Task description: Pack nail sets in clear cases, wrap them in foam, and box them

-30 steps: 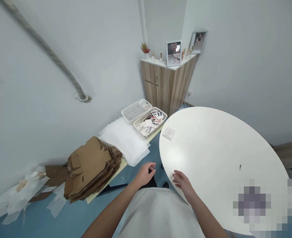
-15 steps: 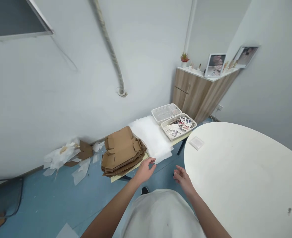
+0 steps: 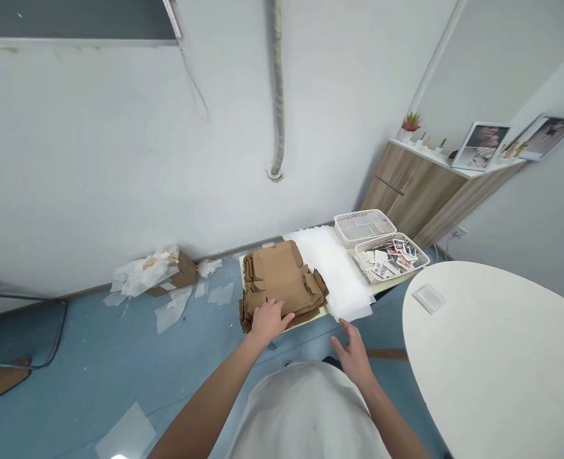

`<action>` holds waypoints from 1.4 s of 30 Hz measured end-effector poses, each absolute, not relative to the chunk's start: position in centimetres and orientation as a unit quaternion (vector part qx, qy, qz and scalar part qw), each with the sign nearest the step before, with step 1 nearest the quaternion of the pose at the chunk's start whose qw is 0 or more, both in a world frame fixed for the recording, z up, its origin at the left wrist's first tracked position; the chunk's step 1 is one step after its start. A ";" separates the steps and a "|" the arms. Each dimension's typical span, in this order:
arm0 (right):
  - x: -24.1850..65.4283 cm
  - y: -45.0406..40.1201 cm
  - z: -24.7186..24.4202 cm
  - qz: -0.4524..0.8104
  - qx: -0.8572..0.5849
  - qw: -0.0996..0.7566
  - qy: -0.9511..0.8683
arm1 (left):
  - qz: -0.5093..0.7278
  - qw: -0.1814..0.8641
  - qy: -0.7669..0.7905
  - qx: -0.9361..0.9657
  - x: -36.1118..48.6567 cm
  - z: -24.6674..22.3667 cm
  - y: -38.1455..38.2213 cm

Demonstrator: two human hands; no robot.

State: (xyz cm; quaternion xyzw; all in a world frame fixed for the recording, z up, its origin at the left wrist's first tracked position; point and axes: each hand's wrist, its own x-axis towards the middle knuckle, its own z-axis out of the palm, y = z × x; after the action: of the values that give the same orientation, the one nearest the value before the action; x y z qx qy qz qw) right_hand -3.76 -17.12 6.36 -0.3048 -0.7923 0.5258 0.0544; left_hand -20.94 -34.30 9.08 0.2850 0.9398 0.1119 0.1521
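Observation:
A stack of flattened brown cardboard boxes [image 3: 282, 274] lies on a low bench. My left hand [image 3: 268, 322] is at the stack's near edge, fingers apart over the cardboard; whether it touches is hard to make out. Just right of the stack are white foam sheets [image 3: 327, 264]. My right hand [image 3: 353, 350] hovers near their front corner, thumb and fingers apart, holding nothing. Beyond the foam, a white basket [image 3: 392, 255] holds many small printed cards and packets. Behind it stands another white basket [image 3: 364, 224] with clear packs in it.
The round white table [image 3: 497, 344] is close on my right, with a small clear-and-white packet [image 3: 429, 298] near its edge. A wooden cabinet [image 3: 420, 191] fills the far corner. Crumpled white wrapping [image 3: 143, 273] and a brown box [image 3: 185, 271] lie by the wall. A black-framed chair [image 3: 62, 325] stands left.
The view has turned left, so everything sits further right. My left hand has moved from beside the bench onto or just over the cardboard stack. My right hand has come nearer the foam sheets.

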 end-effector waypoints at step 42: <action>-13.4 -18.5 9.7 0.220 -0.034 -0.079 -0.972 | 0.139 0.085 0.928 0.335 -21.6 7.3 -36.0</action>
State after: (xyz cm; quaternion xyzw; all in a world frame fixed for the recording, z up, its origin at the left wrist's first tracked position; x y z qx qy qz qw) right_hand -13.43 -18.45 9.75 -0.0337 -0.9717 0.2198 -0.0793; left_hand -21.65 -36.04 7.25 0.3347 0.9282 0.1386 0.0852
